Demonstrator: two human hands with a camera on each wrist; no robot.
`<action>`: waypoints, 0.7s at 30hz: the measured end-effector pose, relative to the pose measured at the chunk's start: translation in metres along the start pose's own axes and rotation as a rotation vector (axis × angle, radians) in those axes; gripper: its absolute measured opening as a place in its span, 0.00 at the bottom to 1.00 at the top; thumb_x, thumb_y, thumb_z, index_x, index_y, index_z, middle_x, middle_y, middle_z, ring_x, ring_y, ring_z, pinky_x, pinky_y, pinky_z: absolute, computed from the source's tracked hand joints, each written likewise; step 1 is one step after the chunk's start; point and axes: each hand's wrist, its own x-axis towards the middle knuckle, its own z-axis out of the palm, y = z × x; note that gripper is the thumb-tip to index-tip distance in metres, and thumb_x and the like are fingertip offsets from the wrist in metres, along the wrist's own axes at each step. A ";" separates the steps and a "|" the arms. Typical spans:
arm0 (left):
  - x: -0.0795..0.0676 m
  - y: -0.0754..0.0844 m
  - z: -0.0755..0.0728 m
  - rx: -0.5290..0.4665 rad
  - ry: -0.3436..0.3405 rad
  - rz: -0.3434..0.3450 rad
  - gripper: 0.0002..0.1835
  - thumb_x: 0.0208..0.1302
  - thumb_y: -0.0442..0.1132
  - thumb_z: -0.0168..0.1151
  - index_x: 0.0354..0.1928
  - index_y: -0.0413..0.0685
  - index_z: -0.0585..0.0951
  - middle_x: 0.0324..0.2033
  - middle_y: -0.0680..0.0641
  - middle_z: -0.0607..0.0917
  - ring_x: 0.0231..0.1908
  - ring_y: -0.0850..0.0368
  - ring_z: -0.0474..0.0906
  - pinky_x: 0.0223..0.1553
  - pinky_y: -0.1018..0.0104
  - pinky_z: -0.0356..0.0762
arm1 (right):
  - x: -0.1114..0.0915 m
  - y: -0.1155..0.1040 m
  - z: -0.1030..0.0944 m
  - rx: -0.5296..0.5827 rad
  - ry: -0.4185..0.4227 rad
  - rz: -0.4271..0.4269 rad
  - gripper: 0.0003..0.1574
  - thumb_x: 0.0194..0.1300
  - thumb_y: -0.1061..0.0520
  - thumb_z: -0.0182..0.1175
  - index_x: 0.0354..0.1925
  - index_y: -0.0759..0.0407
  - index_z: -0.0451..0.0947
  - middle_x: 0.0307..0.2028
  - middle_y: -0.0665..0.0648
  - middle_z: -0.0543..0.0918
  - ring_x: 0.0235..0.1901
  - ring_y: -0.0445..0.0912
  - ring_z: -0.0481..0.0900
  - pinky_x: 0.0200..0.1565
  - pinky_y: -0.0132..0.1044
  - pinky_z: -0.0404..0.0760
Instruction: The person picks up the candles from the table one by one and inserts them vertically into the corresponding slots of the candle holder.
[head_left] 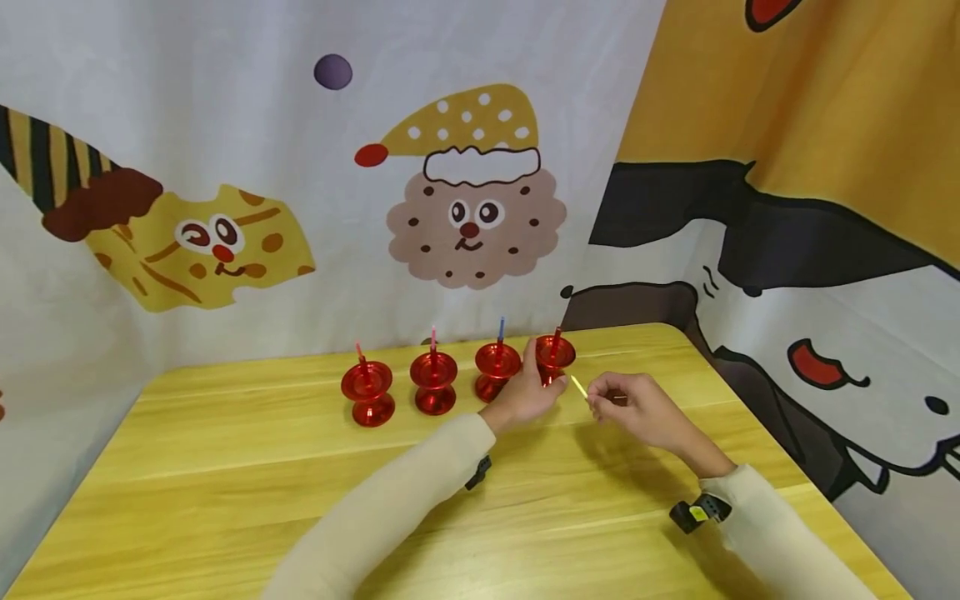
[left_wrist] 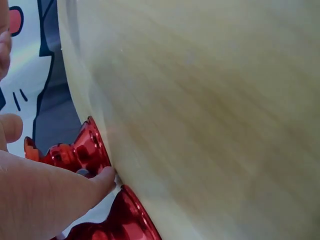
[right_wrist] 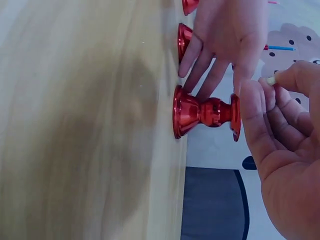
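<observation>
In the head view my right hand point(head_left: 637, 408) pinches a thin yellow candle point(head_left: 579, 387), its tip pointing up and left toward the rightmost red candle holder point(head_left: 555, 353). The right wrist view shows the candle's pale end point(right_wrist: 271, 80) between thumb and forefinger. My left hand point(head_left: 528, 393) is at that same holder, its straight fingers point(right_wrist: 214, 80) reaching beside the shiny base point(right_wrist: 186, 112). In the left wrist view a left fingertip point(left_wrist: 107, 179) lies right at a holder's foot. A short red tube point(head_left: 557, 335) rises from the rightmost cup.
Three more red holders stand in a row to the left. The leftmost holder point(head_left: 367, 392) has a reddish candle point(head_left: 359, 351), the second holder point(head_left: 433, 383) a pink one, the third holder point(head_left: 497, 367) a blue one. Behind the wooden table point(head_left: 225, 467) hangs a printed curtain point(head_left: 255, 100).
</observation>
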 end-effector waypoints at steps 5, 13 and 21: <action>-0.004 0.009 0.002 -0.029 0.056 0.026 0.51 0.83 0.53 0.58 0.90 0.45 0.37 0.78 0.28 0.68 0.66 0.33 0.80 0.71 0.41 0.73 | 0.008 0.002 -0.001 0.022 0.087 0.019 0.07 0.78 0.70 0.65 0.41 0.62 0.85 0.32 0.52 0.87 0.31 0.45 0.87 0.38 0.45 0.91; -0.002 0.017 0.007 -0.095 0.107 -0.022 0.48 0.85 0.55 0.56 0.90 0.45 0.40 0.80 0.28 0.65 0.75 0.30 0.70 0.76 0.39 0.66 | 0.021 0.000 -0.002 0.027 0.246 0.053 0.04 0.75 0.71 0.66 0.41 0.68 0.86 0.34 0.57 0.89 0.32 0.45 0.89 0.39 0.35 0.90; 0.000 0.020 0.009 -0.105 0.118 -0.060 0.47 0.85 0.54 0.56 0.89 0.46 0.42 0.79 0.28 0.66 0.74 0.30 0.72 0.76 0.40 0.68 | 0.035 -0.003 -0.001 0.004 0.404 0.070 0.03 0.73 0.68 0.69 0.41 0.69 0.89 0.33 0.59 0.91 0.30 0.41 0.89 0.38 0.28 0.86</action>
